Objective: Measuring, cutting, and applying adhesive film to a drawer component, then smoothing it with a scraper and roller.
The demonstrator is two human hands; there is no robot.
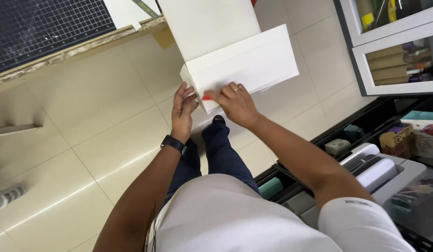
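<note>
Person stood over tiled floor (85, 140), white board (244, 65) held out past the corner of the desk (76, 49), folded flap hanging at its near edge. Left hand (183, 108) had fingers closed on the flap's lower-left corner, steadying it. Right hand (235, 103) was pinched shut on a small red tool (207, 97) against the flap's lower edge. Judgement: best to keep the left grip firm near the tool, work flat along the edge, fingers off its path
</note>
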